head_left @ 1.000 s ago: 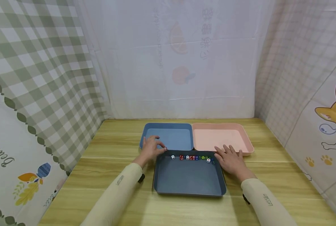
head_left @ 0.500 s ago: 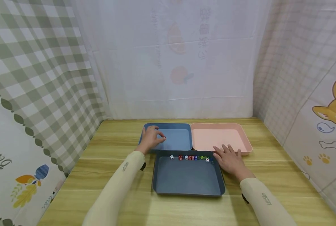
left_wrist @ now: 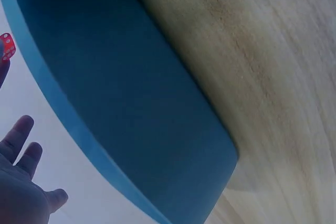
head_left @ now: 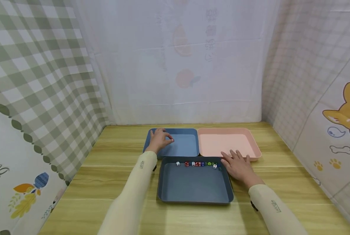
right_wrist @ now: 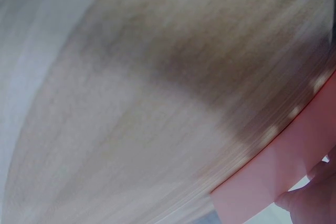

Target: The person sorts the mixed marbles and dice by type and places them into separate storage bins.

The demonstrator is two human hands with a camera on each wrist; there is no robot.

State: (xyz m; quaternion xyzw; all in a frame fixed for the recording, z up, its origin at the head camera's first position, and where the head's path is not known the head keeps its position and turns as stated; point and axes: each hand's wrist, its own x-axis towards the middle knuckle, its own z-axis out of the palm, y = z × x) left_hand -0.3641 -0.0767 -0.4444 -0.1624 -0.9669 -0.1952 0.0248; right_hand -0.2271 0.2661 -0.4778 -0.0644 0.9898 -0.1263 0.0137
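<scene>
Over the blue tray (head_left: 184,153) my left hand (head_left: 158,141) pinches a small red die (left_wrist: 7,46) between thumb and fingertip, its other fingers spread. In the head view the die shows only as a speck at the fingertips. A dark grey tray (head_left: 195,186) lies in front, with a row of dice along its far side: a white die (head_left: 178,164) at the left, a red die (head_left: 187,164), blue and green ones, and another white die (head_left: 214,166) at the right. My right hand (head_left: 238,166), fingers extended, rests at the near edge of the pink tray (head_left: 229,140).
Blue and pink trays stand side by side behind the grey one on a wood-grain table (head_left: 104,182). A white curtain (head_left: 175,98) closes off the back. Patterned cloths hang on the left (head_left: 45,81) and right.
My left hand has carried the pinched die from the grey tray's far left corner forward, over the blue tray. The right hand stays in place by the pink tray.
</scene>
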